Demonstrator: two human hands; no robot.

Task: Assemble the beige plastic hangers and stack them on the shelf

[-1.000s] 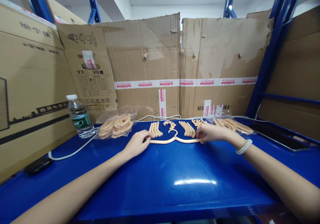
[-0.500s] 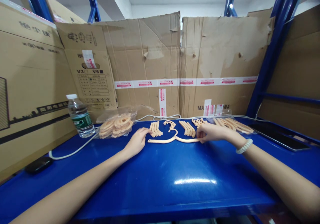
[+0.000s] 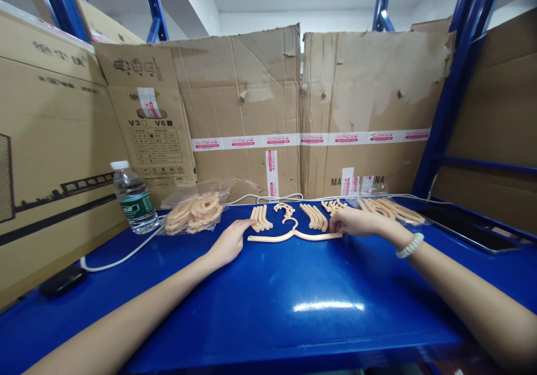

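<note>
From my remote post, I view 2 bare hands at work over a blue desk [image 3: 260,308], where a pale hanger [image 3: 295,232] lies at the center, its hook pointing away from the person and its 2 arms spread to either side. The left hand [image 3: 230,241] reaches in with fingers narrowed together, its fingertips at the left strips [image 3: 262,218], a row of curved pieces just behind the hanger; I cannot tell whether they grip any. The right hand [image 3: 352,221], its fingers bent inward, is at the hanger's right end, though I cannot tell whether it pinches the tip; a white band [image 3: 410,245] circles that wrist. Behind the hanger, loose hooks [image 3: 285,209] lie between the left strips and the right strips [image 3: 314,217], with more pale pieces [image 3: 331,204] partly hidden by the right hand. A clear bag [image 3: 195,213] of rounded parts sits to the left, beside a green-labeled bottle [image 3: 136,207], and a 2nd bag [image 3: 390,210] lies beyond the right wrist, near a flat dark device [image 3: 470,229]. Cardboard [image 3: 247,107] stands along the back.
</note>
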